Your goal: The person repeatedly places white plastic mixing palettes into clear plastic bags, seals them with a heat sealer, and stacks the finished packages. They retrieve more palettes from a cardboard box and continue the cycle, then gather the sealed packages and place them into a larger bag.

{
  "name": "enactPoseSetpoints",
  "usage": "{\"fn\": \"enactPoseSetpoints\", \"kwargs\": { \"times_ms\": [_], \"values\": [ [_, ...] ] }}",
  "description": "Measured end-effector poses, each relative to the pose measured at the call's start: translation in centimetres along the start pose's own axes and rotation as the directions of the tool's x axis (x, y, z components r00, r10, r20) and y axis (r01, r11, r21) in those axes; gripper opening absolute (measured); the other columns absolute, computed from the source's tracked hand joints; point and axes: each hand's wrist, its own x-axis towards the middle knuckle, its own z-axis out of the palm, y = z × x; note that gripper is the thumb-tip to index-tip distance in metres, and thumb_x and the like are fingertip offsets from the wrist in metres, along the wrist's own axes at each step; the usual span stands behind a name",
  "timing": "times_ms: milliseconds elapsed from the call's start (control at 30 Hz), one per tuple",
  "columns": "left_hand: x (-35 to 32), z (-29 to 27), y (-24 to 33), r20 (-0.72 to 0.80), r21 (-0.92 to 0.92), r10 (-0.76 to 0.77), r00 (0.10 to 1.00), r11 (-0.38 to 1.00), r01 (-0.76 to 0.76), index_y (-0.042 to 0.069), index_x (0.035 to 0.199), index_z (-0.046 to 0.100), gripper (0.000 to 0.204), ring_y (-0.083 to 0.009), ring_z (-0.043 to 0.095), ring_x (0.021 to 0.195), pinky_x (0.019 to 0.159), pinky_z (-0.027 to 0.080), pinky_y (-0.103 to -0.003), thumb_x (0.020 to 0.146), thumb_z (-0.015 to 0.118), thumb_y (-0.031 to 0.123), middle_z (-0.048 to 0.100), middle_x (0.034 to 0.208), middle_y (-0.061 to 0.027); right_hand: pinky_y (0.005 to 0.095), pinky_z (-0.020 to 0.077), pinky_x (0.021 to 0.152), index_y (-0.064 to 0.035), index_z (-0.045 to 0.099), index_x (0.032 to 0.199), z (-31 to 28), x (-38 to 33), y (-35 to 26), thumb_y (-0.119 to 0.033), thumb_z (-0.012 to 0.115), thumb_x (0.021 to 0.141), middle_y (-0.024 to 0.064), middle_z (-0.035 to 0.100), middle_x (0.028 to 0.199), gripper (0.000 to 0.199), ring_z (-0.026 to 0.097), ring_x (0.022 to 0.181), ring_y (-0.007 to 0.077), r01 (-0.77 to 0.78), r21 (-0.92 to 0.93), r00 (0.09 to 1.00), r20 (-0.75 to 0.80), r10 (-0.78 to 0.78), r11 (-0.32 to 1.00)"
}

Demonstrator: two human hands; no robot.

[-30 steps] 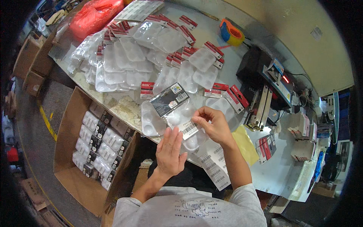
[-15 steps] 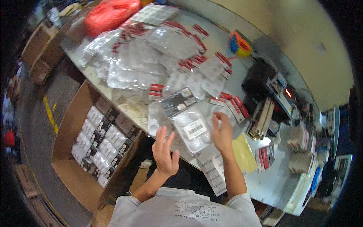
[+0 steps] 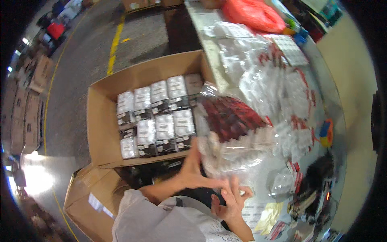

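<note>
A large clear plastic bag (image 3: 238, 137), packed with red-topped items, tilts between the carton and the table. My left hand (image 3: 197, 173) is at its lower left corner, fingers up along the side and thumb stretched below; it seems to grip the bag, though part of the hold is hidden. Just under the bag's lower edge, my right hand (image 3: 231, 201) has its fingers apart, with nothing visible in them. Left of the bag stands an open cardboard carton (image 3: 102, 133) with rows of white blister packs (image 3: 164, 128) on black cards inside.
Along the right runs a table (image 3: 322, 84) covered with clear packs (image 3: 266, 88) with red cards. A red plastic bag (image 3: 254, 16) lies at its far end. Also there are a tape dispenser (image 3: 325, 133), yellow paper (image 3: 269, 218) and a closed cardboard box (image 3: 96, 201) at lower left.
The view has swung left toward the carton. The bag of red-topped items now appears at my left hand. Both hands have left the white pack with the barcode label on the table.
</note>
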Motion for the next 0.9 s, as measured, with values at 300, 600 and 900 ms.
{"fn": "enactPoseSetpoints", "kwargs": {
  "times_ms": [300,600,900],
  "values": [
    [-2.6,-30.8,-0.1,0.078,0.858,-0.557,0.827,-0.385,-0.34,0.007,0.107,0.05,0.072,-0.0249,0.055,0.1,0.09,0.04,-0.047,0.046,0.083,0.024,0.057,0.1,-0.009,0.034,0.0444,0.076,0.0015,0.054,0.111,1.2,-1.4,5.3,0.008,0.055,0.077,0.0145,0.065,0.102,0.035,0.059,0.088,0.0278,-0.494,0.116,0.865,-0.033,0.501,0.862],
    [-4.4,-38.9,-20.0,0.66,0.509,-0.725,0.197,0.237,-0.828,0.016,0.112,0.05,0.03,-0.0179,0.051,0.103,0.096,0.032,-0.054,0.082,0.051,0.014,0.055,0.103,-0.0012,0.0324,0.0428,0.067,-0.0017,0.061,0.099,0.8,-3.1,5.1,0.011,0.057,0.074,0.0103,0.066,0.086,0.028,0.06,0.072,0.0241,-0.504,-0.029,0.864,-0.004,0.504,0.863],
    [-4.1,-38.0,-21.8,0.762,0.485,-0.533,0.369,0.091,-0.87,0.021,0.107,0.057,0.026,-0.0211,0.056,0.097,0.09,0.038,-0.053,0.081,0.053,0.019,0.059,0.095,-0.0026,0.0319,0.0434,0.058,-0.0107,0.062,0.105,-0.2,-4.4,3.9,0.003,0.064,0.071,0.0027,0.065,0.082,0.037,0.061,0.068,0.0209,-0.624,-0.115,0.769,0.082,0.634,0.773]
  ]
}}
